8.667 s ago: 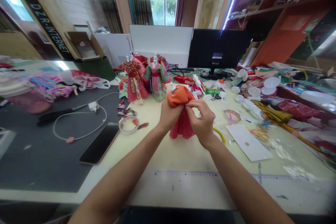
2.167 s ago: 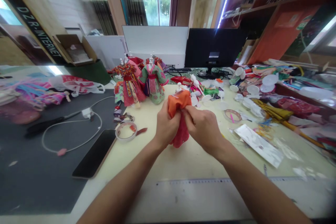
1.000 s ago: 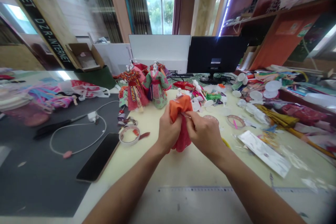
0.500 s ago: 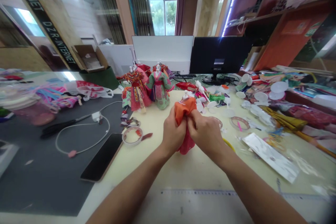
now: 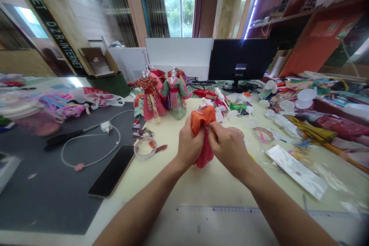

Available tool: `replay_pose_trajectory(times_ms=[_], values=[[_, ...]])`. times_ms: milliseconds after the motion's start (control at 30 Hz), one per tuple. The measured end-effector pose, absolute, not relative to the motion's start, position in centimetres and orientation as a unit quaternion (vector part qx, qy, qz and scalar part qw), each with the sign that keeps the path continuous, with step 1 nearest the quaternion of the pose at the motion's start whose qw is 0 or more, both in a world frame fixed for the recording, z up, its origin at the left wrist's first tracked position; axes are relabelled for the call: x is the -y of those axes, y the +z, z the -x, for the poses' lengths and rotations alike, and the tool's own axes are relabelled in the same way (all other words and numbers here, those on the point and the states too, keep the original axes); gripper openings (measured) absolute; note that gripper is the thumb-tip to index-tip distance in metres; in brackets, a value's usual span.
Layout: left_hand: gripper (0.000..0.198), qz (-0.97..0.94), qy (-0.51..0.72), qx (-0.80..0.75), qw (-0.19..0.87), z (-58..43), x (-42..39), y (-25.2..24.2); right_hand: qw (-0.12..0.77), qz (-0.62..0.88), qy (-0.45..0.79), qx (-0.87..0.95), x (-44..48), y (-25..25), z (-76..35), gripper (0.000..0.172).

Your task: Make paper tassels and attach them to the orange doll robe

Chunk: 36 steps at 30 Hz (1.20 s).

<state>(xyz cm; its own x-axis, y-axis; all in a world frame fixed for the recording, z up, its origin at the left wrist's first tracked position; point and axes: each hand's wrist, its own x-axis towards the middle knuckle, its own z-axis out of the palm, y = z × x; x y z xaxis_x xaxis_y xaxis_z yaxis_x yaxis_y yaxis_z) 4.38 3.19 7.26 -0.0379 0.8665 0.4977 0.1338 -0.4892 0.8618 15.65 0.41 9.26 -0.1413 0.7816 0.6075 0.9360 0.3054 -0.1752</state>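
Between my hands stands a small doll figure in an orange top and red skirt, its white neck piece showing above the cloth. My left hand is closed around the doll's left side at the waist. On the other side my right hand pinches the cloth at the waist, thumb and fingers together; the fingertips are partly hidden. Beyond them, dressed headless dolls stand upright, one in a green robe and one in a red and gold robe.
A phone and a white cable lie on the dark mat at left. A tape roll sits near my left hand. To the right are another tape ring, a white packet and heaped fabrics. A ruler lies in front.
My right hand has shifted slightly at the doll's waist, with its fingers a little further off the red cloth. My left hand keeps its hold.
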Motion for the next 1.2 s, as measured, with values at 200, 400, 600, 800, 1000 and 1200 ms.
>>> replay_pose_trajectory(times_ms=[200, 400, 600, 800, 1000, 1200], values=[[0.012, -0.625, 0.59, -0.414, 0.3, -4.6, -3.0, 7.1, 0.319, 0.583, -0.151, 0.732, -0.9, 9.1, -15.4, 0.018], [0.006, -0.619, 0.587, -0.424, 0.306, -4.7, -2.9, 7.0, 0.31, 0.584, -0.177, 0.729, -0.9, 9.2, -15.1, 0.018], [0.008, -0.624, 0.583, -0.418, 0.309, -4.7, -2.8, 7.1, 0.316, 0.575, -0.172, 0.735, -0.9, 9.0, -15.3, 0.021], [0.008, -0.626, 0.586, -0.419, 0.298, -4.6, -3.0, 7.1, 0.29, 0.594, -0.154, 0.734, -0.8, 9.4, -15.3, 0.017], [0.01, -0.617, 0.594, -0.417, 0.303, -4.5, -3.1, 7.1, 0.283, 0.585, -0.103, 0.753, -0.5, 9.8, -15.6, 0.019], [0.009, -0.62, 0.595, -0.419, 0.294, -4.4, -3.1, 7.3, 0.303, 0.563, -0.06, 0.767, -0.2, 9.6, -16.4, 0.022]])
